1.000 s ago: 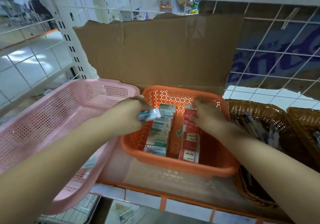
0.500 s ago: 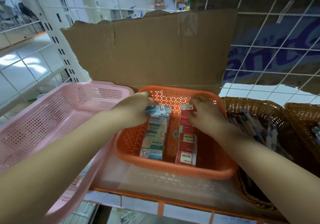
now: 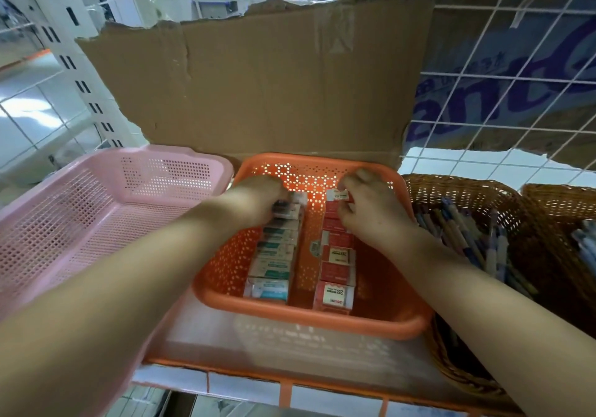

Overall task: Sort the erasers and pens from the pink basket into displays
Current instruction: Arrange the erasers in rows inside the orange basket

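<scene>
- Orange basket (image 3: pixel 322 324) holding teal erasers (image 3: pixel 274 255) and red erasers (image 3: pixel 337 271) in two rows.
- At 12 o'clock, left grip (image 3: pixel 254 203) clamped on teal, right grip (image 3: pixel 371 216) pinching red.
- Best seated flush against each row's far end.

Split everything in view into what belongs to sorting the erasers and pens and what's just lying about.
In the job:
left hand gripping a teal eraser
right hand pinching a red eraser
orange basket
pink basket
wicker basket
pens

Lying about:
cardboard sheet
slotted shelf post
</scene>
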